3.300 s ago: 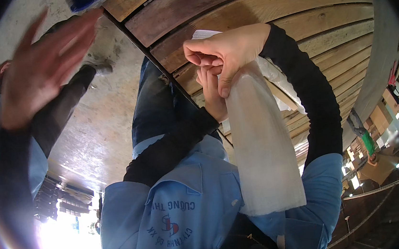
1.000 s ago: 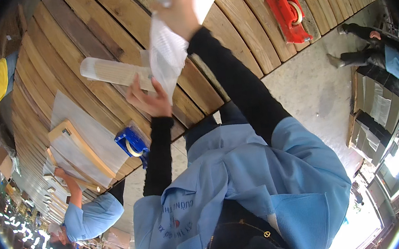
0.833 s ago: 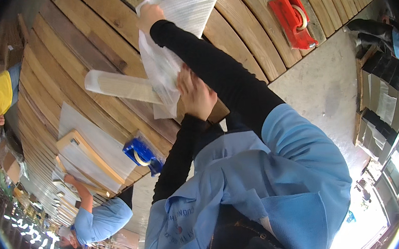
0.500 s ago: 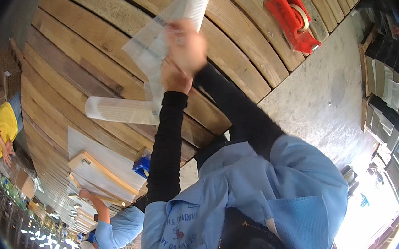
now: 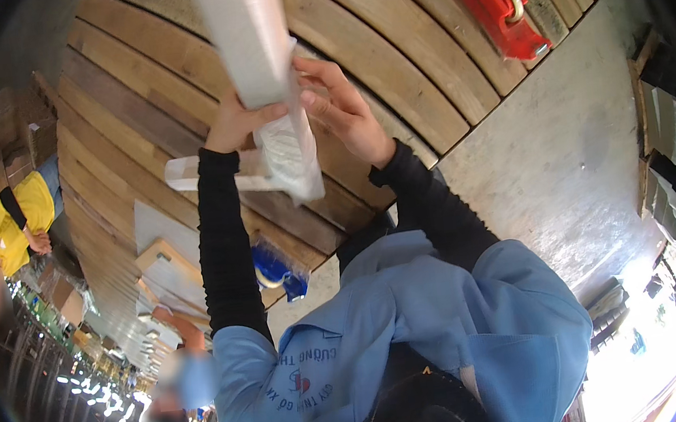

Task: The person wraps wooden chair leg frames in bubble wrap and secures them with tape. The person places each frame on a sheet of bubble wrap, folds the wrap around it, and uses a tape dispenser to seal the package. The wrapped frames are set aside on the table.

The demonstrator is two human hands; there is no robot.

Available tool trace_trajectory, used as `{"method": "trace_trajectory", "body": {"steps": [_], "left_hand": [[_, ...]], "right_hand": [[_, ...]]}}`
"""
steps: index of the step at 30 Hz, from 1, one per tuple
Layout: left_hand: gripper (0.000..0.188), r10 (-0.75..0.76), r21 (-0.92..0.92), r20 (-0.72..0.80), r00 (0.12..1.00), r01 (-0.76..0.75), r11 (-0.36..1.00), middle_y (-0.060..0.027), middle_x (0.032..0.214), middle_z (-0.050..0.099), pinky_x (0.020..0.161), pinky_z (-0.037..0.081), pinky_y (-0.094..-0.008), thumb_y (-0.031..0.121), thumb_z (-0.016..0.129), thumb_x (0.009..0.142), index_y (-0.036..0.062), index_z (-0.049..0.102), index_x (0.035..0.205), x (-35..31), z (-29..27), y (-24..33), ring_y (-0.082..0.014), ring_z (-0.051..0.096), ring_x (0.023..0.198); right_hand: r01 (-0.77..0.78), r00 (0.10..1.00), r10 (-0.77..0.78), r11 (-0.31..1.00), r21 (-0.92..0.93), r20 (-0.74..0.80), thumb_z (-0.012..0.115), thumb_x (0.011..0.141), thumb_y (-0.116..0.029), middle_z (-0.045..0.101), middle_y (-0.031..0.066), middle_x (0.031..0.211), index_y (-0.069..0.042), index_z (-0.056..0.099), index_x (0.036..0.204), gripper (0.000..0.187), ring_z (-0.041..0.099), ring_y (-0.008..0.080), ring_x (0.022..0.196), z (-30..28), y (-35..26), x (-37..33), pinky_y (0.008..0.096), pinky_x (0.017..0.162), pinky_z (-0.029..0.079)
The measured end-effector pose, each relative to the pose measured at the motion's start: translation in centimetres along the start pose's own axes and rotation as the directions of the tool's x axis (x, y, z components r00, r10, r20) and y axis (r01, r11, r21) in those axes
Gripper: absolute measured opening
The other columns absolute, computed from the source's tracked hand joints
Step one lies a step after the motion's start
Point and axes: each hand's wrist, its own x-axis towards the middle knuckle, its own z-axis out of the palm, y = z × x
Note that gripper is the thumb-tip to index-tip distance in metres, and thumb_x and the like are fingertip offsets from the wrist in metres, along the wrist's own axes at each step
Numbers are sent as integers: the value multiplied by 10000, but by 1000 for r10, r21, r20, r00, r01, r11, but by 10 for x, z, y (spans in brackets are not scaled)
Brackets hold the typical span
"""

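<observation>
A long bar-like piece wrapped in translucent white foam sheet [image 5: 250,40] rises past the top edge, tilted and larger toward the camera. My left hand [image 5: 238,124] is closed round its left side, the thumb across the front. On the opposite side my right hand [image 5: 345,111] has its fingertips and thumb on the wrap's edge. Below the hands the wrap ends in a crumpled, bunched part [image 5: 288,155]. A second wrapped length [image 5: 200,174] lies to the left on the slatted wooden table [image 5: 389,68]; whether it joins the upright piece is hidden.
A red tape dispenser [image 5: 497,8] with a roll sits at the table's far right. A blue tape dispenser [image 5: 280,269] stands at the near edge by my left arm. Pale wooden frames [image 5: 171,268] lie at left near a blurred co-worker; another person in yellow [image 5: 21,217] is farther left.
My hands, close together and blurred before, are now apart on either side of the wrapped piece. The piece has swung leftward and up toward the camera, and the loose sheet no longer spreads out leftward.
</observation>
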Motion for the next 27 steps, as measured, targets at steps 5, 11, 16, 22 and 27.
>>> {"method": "trace_trajectory", "body": {"steps": [5, 11, 16, 22, 27], "left_hand": [[668, 142, -30, -151, 978, -149, 988, -118, 1279, 626, 1031, 481, -388, 118, 894, 747, -3, 583, 1326, -88, -23, -17, -236, 585, 1195], [785, 430, 26, -431, 794, -465, 885, -120, 1322, 602, 1069, 456, -414, 166, 945, 690, 25, 562, 1360, -139, -16, -75, -260, 566, 1222], [854, 448, 133, -233, 863, -428, 894, -99, 1340, 596, 1048, 459, -422, 355, 958, 684, 73, 554, 1381, -126, -19, -91, -248, 556, 1243], [836, 306, 321, -153, 940, -245, 915, -100, 1338, 605, 1038, 466, -406, 392, 911, 741, 87, 518, 1413, -118, -22, -110, -235, 576, 1218], [861, 455, 179, -264, 850, -421, 889, -153, 1374, 565, 1052, 461, -414, 335, 903, 751, 33, 470, 1432, -90, -8, -77, -267, 559, 1244]], "right_hand": [[326, 839, -227, 937, -122, 495, 408, 1103, -314, 583, 117, 1378, -2, 563, 1374, 441, 547, 260, 1271, 22, -58, 17, 369, 1127, 371], [65, 809, -112, 993, 102, 577, 539, 984, -550, 555, 184, 1426, -30, 477, 1456, 705, 465, 259, 1394, 19, -10, 94, 420, 1132, 383], [-136, 391, 357, 934, -330, 848, 861, 770, -478, 640, 144, 1325, -5, 557, 1386, 834, 577, 234, 1209, -32, 146, 135, 337, 1009, 473], [-255, 732, 236, 965, -65, 639, 830, 854, -347, 718, 133, 1162, 9, 651, 1271, 577, 640, 219, 1084, -8, 40, 34, 351, 963, 520], [-152, 949, 152, 988, -19, 276, 614, 993, -73, 626, 192, 1348, 12, 587, 1354, 372, 593, 214, 1242, 1, 23, -20, 385, 1059, 463]]}}
